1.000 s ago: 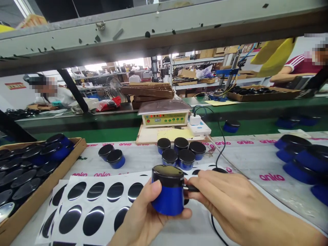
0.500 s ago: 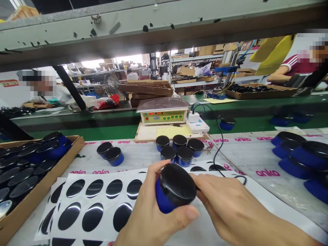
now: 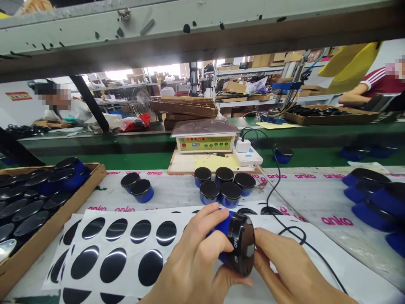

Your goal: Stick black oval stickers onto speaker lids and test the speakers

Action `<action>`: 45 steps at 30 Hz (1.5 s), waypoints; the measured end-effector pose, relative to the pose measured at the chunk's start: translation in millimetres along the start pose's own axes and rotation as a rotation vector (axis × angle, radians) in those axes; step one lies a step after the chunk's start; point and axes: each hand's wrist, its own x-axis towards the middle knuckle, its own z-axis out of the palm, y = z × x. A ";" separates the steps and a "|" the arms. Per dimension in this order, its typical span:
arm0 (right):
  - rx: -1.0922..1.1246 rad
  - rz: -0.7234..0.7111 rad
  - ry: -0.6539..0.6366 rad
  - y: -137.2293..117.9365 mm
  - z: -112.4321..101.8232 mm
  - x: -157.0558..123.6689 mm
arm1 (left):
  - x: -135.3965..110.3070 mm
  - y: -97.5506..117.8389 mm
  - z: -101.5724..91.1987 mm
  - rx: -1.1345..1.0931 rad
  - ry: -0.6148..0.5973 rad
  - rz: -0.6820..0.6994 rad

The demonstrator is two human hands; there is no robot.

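My left hand (image 3: 196,261) is wrapped round a small blue speaker with a black top (image 3: 238,242), tipped on its side with the black end toward me. My right hand (image 3: 284,270) presses against the speaker's right side, fingers curled on it; what its fingertips hold is hidden. A black cable (image 3: 278,198) runs from behind the speaker up to a white plug box (image 3: 247,156). Sheets of glossy black oval stickers (image 3: 120,236) lie under and left of my hands.
Several blue speakers (image 3: 221,185) stand grouped ahead, two more (image 3: 137,190) to the left, larger ones (image 3: 376,198) at right. A cardboard tray of black parts (image 3: 38,202) sits at left. A yellow tester box (image 3: 204,143) stands behind. Other people work beyond the green conveyor.
The speaker went from upright to tipped on its side, black end toward me, and lower. My right hand shifted from the plug at its side to its lower right.
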 end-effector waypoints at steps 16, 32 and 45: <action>-0.046 -0.137 -0.148 4.7 -6.0 -3.4 | -2.3 -8.0 -9.4 -0.105 -0.311 -0.160; -0.576 0.025 -0.124 87.1 -17.1 24.6 | 9.1 -114.5 0.0 0.067 -0.461 -0.540; -0.481 0.211 -0.374 77.1 20.3 46.8 | 32.6 -108.4 65.5 0.104 -0.660 -0.233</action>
